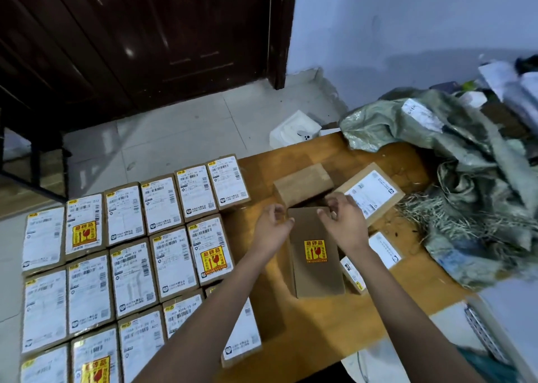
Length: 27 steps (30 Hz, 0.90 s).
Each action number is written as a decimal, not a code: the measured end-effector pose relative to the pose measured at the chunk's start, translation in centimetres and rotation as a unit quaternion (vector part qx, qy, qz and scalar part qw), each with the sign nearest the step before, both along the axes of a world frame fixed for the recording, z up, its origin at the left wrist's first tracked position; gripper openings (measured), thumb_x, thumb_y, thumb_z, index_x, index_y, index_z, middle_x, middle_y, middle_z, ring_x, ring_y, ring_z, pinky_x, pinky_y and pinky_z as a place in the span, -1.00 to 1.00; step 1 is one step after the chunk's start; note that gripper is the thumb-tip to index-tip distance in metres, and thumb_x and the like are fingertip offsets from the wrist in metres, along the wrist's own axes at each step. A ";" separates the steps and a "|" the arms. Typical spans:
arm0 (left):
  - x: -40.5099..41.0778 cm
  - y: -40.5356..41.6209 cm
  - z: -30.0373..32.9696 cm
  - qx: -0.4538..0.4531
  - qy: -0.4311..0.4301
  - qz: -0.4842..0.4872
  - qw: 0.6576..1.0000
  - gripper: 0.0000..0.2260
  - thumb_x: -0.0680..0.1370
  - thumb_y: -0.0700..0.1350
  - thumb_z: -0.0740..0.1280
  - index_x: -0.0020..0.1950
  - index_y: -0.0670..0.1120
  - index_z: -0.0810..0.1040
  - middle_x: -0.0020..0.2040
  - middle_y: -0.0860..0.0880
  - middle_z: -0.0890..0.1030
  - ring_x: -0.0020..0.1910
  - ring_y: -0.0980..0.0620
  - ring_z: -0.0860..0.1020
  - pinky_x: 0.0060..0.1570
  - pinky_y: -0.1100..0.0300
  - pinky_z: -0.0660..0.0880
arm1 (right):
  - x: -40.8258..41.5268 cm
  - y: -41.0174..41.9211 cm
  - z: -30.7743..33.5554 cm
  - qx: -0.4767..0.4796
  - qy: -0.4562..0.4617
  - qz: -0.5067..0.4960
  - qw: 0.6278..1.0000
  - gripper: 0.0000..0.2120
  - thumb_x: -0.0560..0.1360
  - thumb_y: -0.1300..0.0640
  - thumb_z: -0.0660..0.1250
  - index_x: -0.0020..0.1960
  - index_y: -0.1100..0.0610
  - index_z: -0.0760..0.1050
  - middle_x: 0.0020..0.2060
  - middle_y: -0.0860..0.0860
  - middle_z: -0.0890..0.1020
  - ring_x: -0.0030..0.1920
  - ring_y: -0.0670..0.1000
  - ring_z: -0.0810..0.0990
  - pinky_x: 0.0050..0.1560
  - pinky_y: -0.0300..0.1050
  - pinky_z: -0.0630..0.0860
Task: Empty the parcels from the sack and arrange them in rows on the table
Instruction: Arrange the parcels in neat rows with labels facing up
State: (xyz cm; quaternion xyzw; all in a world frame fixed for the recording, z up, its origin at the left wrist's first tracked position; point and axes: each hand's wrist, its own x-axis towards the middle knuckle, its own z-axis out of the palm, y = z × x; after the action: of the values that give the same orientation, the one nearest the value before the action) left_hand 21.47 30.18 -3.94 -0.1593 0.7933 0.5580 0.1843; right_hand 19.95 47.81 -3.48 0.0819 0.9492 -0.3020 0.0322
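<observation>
We hold both hands, left hand (pixel 272 228) and right hand (pixel 343 222), loosely curled at the far end of the brown cardboard parcel with the red-and-yellow fragile sticker (pixel 316 251) on the wooden tabletop (pixel 320 318), whether gripping we cannot tell; set crooked, it spoils the rows of white-labelled parcels (pixel 131 251).

Makeshift parcel-sorting room: labelled parcels (pixel 128 254) rowed on wooden table (pixel 329 315), sack (pixel 454 161), tiled floor (pixel 180 138).

A dark wooden door (pixel 139 33) fills the view from nine to twelve o'clock, with a pale bluish wall (pixel 407 19) at one o'clock. Light grey floor tiles (pixel 174 132) spread below the door, reflecting dim light.
</observation>
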 end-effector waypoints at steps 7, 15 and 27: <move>-4.7 1.7 -0.6 -0.034 -0.074 0.067 0.994 -0.43 0.48 -0.02 0.38 0.44 -0.10 0.28 0.38 -0.08 0.39 0.33 -0.09 0.41 0.33 -0.02 0.37 | -7.8 -0.3 0.3 0.087 -0.042 0.079 0.992 -0.54 0.47 0.00 0.34 0.33 0.10 0.41 0.23 0.11 0.48 0.19 0.18 0.50 0.06 0.02 0.53; -7.3 3.2 -1.7 -0.014 -0.151 0.110 0.982 -0.51 0.57 -0.02 0.26 0.47 -0.14 0.29 0.40 -0.13 0.40 0.36 -0.16 0.38 0.34 0.02 0.33 | -12.4 0.4 -1.9 0.227 -0.163 0.137 0.950 -0.61 0.54 -0.13 0.20 0.15 0.17 0.50 0.05 0.13 0.62 0.05 0.15 0.60 -0.03 -0.04 0.49; -4.6 0.1 4.2 0.084 -0.039 0.245 0.965 -0.58 0.56 -0.05 0.29 0.41 -0.03 0.33 0.20 0.00 0.49 0.24 -0.04 0.47 0.29 -0.04 0.43 | -13.0 -3.8 3.2 0.054 0.016 0.152 0.987 -0.42 0.46 -0.14 0.32 0.38 0.13 0.38 0.24 0.09 0.52 0.18 0.16 0.52 0.13 -0.01 0.51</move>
State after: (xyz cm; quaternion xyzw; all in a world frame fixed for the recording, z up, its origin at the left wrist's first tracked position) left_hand 16.84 30.25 0.28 -0.3543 0.6725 0.6442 0.0850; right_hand 6.99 43.98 -0.26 -0.0663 0.9659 -0.2436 0.0582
